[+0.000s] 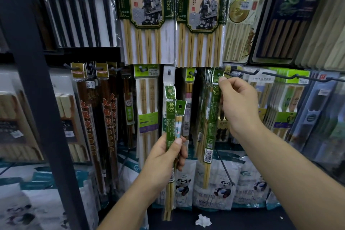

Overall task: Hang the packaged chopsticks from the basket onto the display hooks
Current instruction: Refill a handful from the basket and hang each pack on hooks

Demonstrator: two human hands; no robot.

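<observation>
holding spare stock low and near, the left hand (164,157) curls its fingers round two packs, thumb pressed on the front: a green-sleeved pack (170,123) and a slimmer pack (179,115) whose hang hole shows at its top. the basket is out of view. higher and further in, the right hand (239,106) is raised with the wrist bent, thumb and forefinger pinching the header of a long green chopstick pack (211,123) that hangs straight down. its top sits right at the tip of a black hook (234,75). the hanging step looks to be in hand; whether the hole is already threaded i cannot tell. next the header likely needs sliding back along the hook, then a fresh pack passed over from the left. behind, large hot pot chopsticks packs (143,15) fill the upper row.
</observation>
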